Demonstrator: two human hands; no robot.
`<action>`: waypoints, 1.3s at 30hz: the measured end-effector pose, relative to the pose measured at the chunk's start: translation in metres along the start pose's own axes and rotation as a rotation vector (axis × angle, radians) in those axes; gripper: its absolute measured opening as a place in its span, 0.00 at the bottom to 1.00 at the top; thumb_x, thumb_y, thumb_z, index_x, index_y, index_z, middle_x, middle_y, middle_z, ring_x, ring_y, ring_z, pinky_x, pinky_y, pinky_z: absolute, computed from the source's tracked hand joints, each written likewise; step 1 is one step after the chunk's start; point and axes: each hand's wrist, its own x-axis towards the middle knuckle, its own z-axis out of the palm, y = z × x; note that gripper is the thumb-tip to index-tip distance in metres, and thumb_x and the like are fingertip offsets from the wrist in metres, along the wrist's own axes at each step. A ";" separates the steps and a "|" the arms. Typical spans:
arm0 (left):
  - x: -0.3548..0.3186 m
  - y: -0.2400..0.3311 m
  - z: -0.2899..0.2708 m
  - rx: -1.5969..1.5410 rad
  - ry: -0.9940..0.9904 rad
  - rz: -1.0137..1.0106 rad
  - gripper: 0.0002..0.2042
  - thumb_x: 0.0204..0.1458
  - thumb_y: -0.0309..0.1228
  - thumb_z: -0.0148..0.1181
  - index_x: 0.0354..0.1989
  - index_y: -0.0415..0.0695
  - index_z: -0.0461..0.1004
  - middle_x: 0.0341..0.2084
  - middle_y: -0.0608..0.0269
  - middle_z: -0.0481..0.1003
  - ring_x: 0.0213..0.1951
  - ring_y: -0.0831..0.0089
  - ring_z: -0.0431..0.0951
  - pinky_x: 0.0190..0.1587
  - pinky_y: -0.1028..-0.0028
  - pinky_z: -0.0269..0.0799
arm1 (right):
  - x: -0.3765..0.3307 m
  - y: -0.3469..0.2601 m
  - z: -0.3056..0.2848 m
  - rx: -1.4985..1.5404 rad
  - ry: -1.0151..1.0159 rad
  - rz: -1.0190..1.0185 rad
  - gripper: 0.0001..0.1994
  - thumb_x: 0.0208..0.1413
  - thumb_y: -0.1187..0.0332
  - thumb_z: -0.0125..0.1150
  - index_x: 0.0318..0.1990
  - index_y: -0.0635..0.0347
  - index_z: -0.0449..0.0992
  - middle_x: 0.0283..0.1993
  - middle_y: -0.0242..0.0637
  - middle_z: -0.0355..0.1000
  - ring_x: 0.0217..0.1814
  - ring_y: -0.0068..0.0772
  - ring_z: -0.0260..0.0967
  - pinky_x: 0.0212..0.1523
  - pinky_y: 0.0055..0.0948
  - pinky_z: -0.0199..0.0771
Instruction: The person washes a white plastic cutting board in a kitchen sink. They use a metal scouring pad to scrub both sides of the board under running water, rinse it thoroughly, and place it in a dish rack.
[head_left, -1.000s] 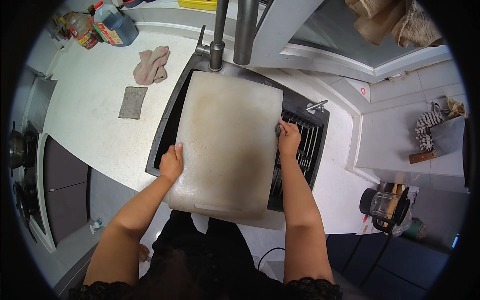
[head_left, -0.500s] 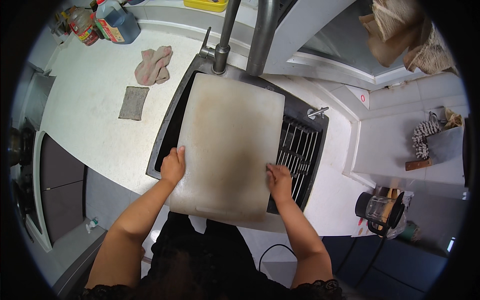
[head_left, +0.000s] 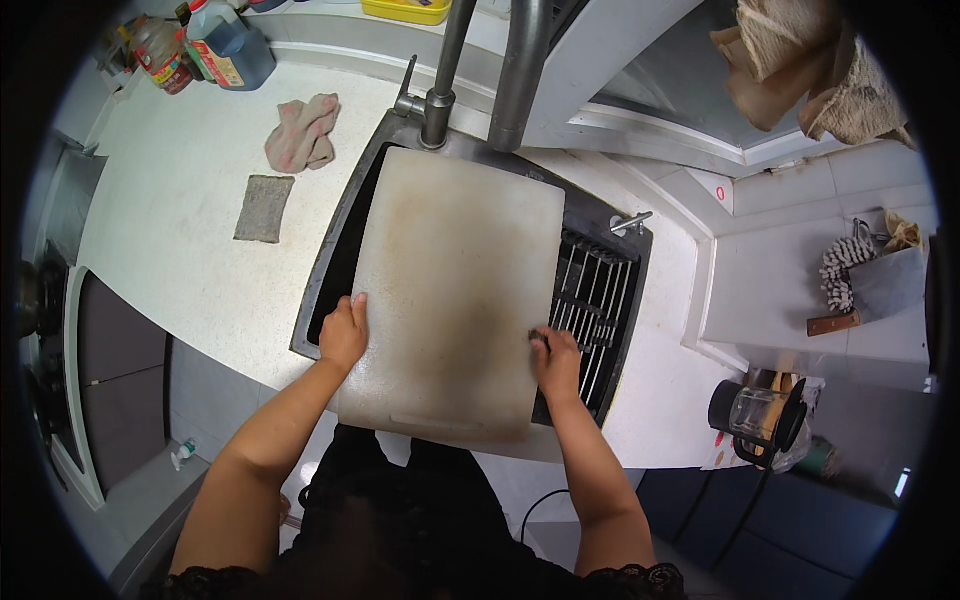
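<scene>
A large whitish cutting board [head_left: 450, 250] with brown and grey stains lies across the dark sink [head_left: 330, 262], covering much of its basin. My left hand [head_left: 345, 335] grips the board's left edge, its thumb on top and the other fingers partly hidden. By the right edge, my right hand [head_left: 557, 362] is closed with its fingertips pinched around a small dark thing at the board's surface. What that thing is, I cannot make out. Under my right hand's side, a metal rack [head_left: 590, 300] shows in the sink.
A grey faucet [head_left: 437, 115] rises behind the board. On the white counter [head_left: 180, 230] at left lie a crumpled cloth [head_left: 302, 135] and a grey scouring pad [head_left: 264, 208]. Bottles [head_left: 228, 45] stand far left. A cleaver [head_left: 880, 290] hangs on the right wall, above a clear jug [head_left: 757, 415].
My right hand has shifted slightly along the board's right edge, its fingers drawn closer together. My left hand keeps its grip, and the board stays in place.
</scene>
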 end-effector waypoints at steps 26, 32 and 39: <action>-0.006 0.000 0.004 -0.010 0.107 0.094 0.21 0.60 0.46 0.42 0.51 0.41 0.64 0.25 0.40 0.75 0.29 0.42 0.76 0.32 0.50 0.70 | 0.010 -0.027 0.026 -0.045 -0.020 -0.394 0.09 0.43 0.82 0.55 0.34 0.63 0.74 0.32 0.48 0.70 0.38 0.50 0.67 0.38 0.40 0.68; -0.005 0.003 0.005 0.014 0.067 0.070 0.22 0.59 0.46 0.42 0.52 0.41 0.64 0.25 0.40 0.75 0.28 0.43 0.76 0.32 0.50 0.70 | 0.097 -0.015 0.036 -0.086 0.127 -0.340 0.08 0.45 0.79 0.56 0.35 0.63 0.76 0.32 0.46 0.71 0.37 0.50 0.66 0.41 0.41 0.67; -0.007 0.005 -0.001 -0.024 0.067 0.055 0.21 0.59 0.47 0.43 0.51 0.43 0.64 0.26 0.40 0.75 0.30 0.42 0.76 0.33 0.50 0.70 | 0.049 -0.045 0.070 -0.100 0.002 -0.546 0.06 0.48 0.79 0.53 0.33 0.62 0.74 0.35 0.46 0.70 0.40 0.48 0.66 0.43 0.40 0.68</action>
